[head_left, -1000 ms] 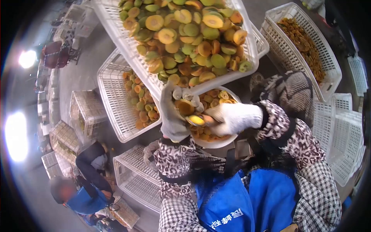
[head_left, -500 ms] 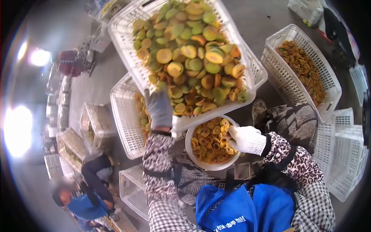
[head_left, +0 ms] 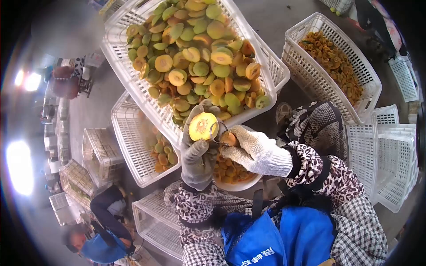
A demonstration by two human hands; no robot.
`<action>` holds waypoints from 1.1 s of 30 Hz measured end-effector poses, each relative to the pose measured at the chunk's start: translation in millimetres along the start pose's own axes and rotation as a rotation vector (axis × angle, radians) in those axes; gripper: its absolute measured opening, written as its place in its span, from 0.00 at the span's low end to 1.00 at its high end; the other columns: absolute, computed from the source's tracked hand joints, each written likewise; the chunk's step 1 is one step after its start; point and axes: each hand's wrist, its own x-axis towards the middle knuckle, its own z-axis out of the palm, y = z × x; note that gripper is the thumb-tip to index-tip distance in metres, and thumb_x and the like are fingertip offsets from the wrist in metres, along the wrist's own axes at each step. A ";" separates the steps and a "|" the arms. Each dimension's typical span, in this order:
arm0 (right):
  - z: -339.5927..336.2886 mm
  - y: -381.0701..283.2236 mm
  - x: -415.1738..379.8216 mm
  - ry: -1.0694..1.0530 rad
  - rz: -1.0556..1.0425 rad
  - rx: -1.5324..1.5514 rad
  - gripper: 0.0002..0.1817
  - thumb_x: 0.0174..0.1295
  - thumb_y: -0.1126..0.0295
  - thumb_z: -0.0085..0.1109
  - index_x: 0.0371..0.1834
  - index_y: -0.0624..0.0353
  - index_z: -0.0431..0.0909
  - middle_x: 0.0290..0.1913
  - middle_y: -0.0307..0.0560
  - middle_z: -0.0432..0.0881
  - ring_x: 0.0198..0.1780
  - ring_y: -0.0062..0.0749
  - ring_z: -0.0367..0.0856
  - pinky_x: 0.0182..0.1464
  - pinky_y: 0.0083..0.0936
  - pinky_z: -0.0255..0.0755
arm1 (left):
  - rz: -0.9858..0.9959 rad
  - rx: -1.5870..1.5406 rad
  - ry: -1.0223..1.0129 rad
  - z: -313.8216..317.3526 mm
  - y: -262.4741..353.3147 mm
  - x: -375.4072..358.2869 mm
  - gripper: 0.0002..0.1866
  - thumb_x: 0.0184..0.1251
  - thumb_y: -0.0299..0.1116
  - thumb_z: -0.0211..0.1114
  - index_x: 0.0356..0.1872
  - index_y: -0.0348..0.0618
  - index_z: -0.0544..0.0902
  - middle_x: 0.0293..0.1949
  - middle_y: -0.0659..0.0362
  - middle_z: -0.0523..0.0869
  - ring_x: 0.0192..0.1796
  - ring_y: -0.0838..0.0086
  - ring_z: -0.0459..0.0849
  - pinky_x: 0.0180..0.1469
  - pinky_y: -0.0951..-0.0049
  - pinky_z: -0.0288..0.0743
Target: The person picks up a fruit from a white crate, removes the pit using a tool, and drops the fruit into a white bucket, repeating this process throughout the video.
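Both hands wear gloves and meet above a white bowl [head_left: 239,186] of orange fruit pieces. In my left hand [head_left: 198,155], in a grey glove, is a halved yellow fruit [head_left: 203,127], cut face up. My right hand [head_left: 255,153], in a whitish glove, is closed on a small tool [head_left: 229,138] with a brown handle and a thin metal loop. The loop is at the right edge of the fruit half. Just beyond the hands, a white crate [head_left: 270,88] full of green and orange fruit halves rests tilted on another crate [head_left: 128,146].
A crate [head_left: 377,84] of orange pieces stands at the right, above stacked white crates [head_left: 395,164]. More crates [head_left: 104,155] stand at the left. A co-worker in blue [head_left: 104,247] sits at the lower left.
My left hand has left the crate's near edge and now holds a fruit half. My right hand has come up from the bowl towards it, and the tool now shows. The view has shifted slightly.
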 end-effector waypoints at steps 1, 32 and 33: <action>-1.2 -0.4 2.6 -0.010 -0.094 -0.064 0.15 0.65 0.60 0.58 0.47 0.59 0.73 0.32 0.55 0.81 0.30 0.52 0.81 0.32 0.40 0.75 | 0.031 0.004 0.066 7.3 -0.1 1.3 0.42 0.53 0.32 0.71 0.70 0.35 0.62 0.64 0.45 0.70 0.65 0.56 0.73 0.63 0.61 0.75; 29.7 -1.7 -3.8 -0.308 0.251 -0.159 0.12 0.61 0.68 0.52 0.40 0.67 0.74 0.23 0.56 0.78 0.25 0.44 0.81 0.26 0.30 0.75 | 0.110 0.351 0.665 17.3 -18.9 1.8 0.19 0.76 0.43 0.53 0.33 0.36 0.79 0.26 0.54 0.83 0.23 0.71 0.80 0.27 0.74 0.76; 32.2 -0.2 -5.3 -0.311 0.294 -0.106 0.11 0.62 0.68 0.54 0.39 0.66 0.75 0.22 0.56 0.76 0.24 0.46 0.80 0.26 0.34 0.74 | 0.139 0.366 0.687 17.6 -20.4 2.4 0.18 0.76 0.42 0.54 0.33 0.36 0.79 0.26 0.54 0.83 0.23 0.72 0.80 0.27 0.74 0.76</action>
